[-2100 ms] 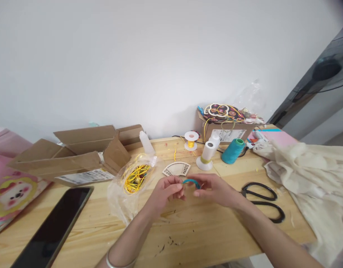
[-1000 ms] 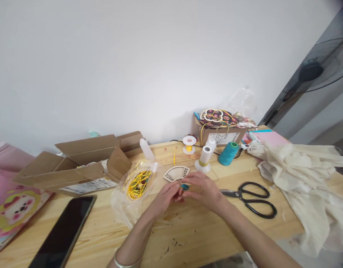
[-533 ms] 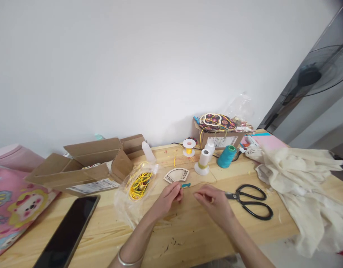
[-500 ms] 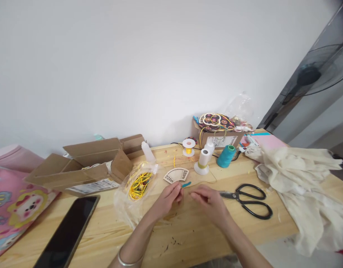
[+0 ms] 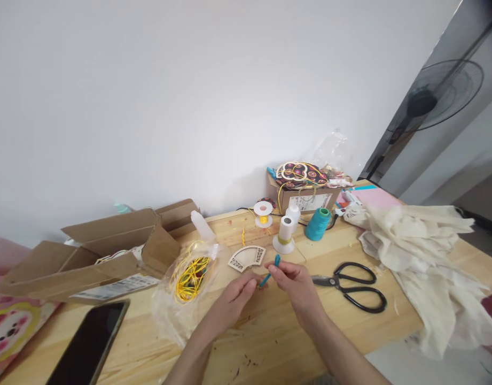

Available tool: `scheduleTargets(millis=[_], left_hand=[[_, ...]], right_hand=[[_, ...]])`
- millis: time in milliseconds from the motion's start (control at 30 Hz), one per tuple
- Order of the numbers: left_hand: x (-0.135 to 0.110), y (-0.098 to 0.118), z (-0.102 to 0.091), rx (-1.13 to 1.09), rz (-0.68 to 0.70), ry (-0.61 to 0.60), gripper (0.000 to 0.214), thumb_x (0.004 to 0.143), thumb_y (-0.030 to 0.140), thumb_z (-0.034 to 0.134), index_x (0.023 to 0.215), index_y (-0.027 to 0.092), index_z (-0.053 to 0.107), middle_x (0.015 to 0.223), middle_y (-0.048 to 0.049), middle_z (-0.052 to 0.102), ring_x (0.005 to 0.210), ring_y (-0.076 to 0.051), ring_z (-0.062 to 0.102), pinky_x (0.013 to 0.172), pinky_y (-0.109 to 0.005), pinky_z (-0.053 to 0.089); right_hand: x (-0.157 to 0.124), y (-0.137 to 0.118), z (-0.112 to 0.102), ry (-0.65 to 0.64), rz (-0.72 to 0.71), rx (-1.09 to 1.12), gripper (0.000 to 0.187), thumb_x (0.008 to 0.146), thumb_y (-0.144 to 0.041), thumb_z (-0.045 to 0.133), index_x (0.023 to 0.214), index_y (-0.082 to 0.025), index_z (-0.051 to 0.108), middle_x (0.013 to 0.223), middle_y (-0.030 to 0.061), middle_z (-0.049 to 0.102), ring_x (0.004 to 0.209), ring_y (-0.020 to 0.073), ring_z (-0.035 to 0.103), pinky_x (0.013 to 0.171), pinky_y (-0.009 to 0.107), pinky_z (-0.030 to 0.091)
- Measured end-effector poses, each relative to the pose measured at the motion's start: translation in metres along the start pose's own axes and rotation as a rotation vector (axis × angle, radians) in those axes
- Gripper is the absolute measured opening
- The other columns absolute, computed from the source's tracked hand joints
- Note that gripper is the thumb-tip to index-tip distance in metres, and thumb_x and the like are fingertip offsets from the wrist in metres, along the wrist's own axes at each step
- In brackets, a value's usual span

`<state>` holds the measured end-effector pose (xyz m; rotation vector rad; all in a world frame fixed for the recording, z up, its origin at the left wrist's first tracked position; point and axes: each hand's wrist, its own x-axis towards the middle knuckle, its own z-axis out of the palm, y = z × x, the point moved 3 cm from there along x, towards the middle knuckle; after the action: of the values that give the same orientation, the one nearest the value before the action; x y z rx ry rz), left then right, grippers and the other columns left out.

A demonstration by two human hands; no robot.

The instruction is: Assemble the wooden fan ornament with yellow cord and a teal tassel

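Note:
A short teal bundle of thread (image 5: 270, 274) runs slantwise between my hands, its looped top end pointing up. My right hand (image 5: 296, 280) pinches it near the upper end. My left hand (image 5: 240, 293) is closed at the lower end, where a bit of yellow shows; its fingertips are partly hidden. Just beyond my hands a wooden fan-shaped cutout (image 5: 247, 249) lies flat, with a twisted yellow cord (image 5: 243, 237) at its top. Black-handled scissors (image 5: 337, 282) rest to the right of my right hand.
Behind stand a teal thread cone (image 5: 318, 224), a white spool (image 5: 286, 230) and a yellow-thread spool (image 5: 263, 218). On the left are a plastic bag of yellow cord (image 5: 193, 279), an open carton (image 5: 113, 267) and a phone (image 5: 89, 342). Cream cloth (image 5: 426, 256) hangs over the right edge.
The teal thread bundle has turned from lying sideways at my left hand to a steep slant. My right hand has come left and grips it. The view has shifted slightly.

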<state>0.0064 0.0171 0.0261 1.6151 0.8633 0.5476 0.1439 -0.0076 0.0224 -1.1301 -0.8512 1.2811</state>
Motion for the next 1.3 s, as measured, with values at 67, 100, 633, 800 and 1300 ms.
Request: scheduleTargets(millis=[67, 100, 633, 800, 1300], left_hand=[[0.001, 0.002, 0.001, -0.127, 0.039, 0.020, 0.042, 0.079, 0.041, 0.040, 0.113, 0.018, 0.050, 0.112, -0.0098, 0.053, 0.104, -0.021, 0.045, 0.089, -0.031, 0.032], [0.001, 0.003, 0.003, -0.174, 0.051, 0.022, 0.049, 0.077, 0.041, 0.045, 0.121, 0.018, 0.043, 0.120, -0.0109, 0.048, 0.109, -0.022, 0.041, 0.091, -0.032, 0.031], [0.015, -0.001, 0.015, -0.499, -0.347, 0.160, 0.035, 0.068, 0.038, 0.058, 0.089, 0.010, 0.062, 0.053, 0.0051, 0.038, 0.043, -0.003, 0.022, 0.039, -0.017, 0.015], [0.012, -0.011, -0.002, -0.577, -0.336, 0.261, 0.031, 0.067, 0.037, 0.060, 0.087, 0.012, 0.061, 0.056, 0.0047, 0.039, 0.043, -0.003, 0.020, 0.040, -0.017, 0.013], [0.011, -0.016, -0.002, -0.222, -0.130, 0.474, 0.037, 0.071, 0.041, 0.053, 0.093, 0.013, 0.062, 0.047, 0.0042, 0.044, 0.045, -0.008, 0.035, 0.043, -0.019, 0.025]], right_hand=[[-0.002, -0.004, 0.004, -0.046, -0.102, -0.086, 0.018, 0.069, -0.034, 0.059, 0.071, -0.019, 0.069, 0.061, 0.0003, 0.051, 0.062, 0.0117, 0.046, 0.058, 0.024, 0.040], [-0.004, -0.005, 0.005, -0.057, -0.154, -0.125, 0.016, 0.069, -0.032, 0.059, 0.072, -0.020, 0.069, 0.065, 0.0013, 0.052, 0.066, 0.0133, 0.048, 0.061, 0.026, 0.041], [-0.009, -0.023, -0.082, 0.144, -0.309, -0.843, 0.026, 0.074, -0.033, 0.050, 0.092, -0.016, 0.060, 0.088, 0.0086, 0.061, 0.073, 0.0182, 0.056, 0.063, 0.030, 0.045], [-0.030, -0.024, -0.163, 0.136, -0.313, -1.462, 0.034, 0.064, -0.019, 0.050, 0.098, -0.018, 0.056, 0.096, 0.0089, 0.061, 0.087, 0.0248, 0.055, 0.077, 0.040, 0.044], [-0.062, -0.008, -0.079, -0.312, 0.133, -0.281, 0.056, 0.070, -0.042, 0.057, 0.119, -0.026, 0.036, 0.075, 0.0021, 0.049, 0.060, 0.0126, 0.046, 0.052, 0.025, 0.038]])
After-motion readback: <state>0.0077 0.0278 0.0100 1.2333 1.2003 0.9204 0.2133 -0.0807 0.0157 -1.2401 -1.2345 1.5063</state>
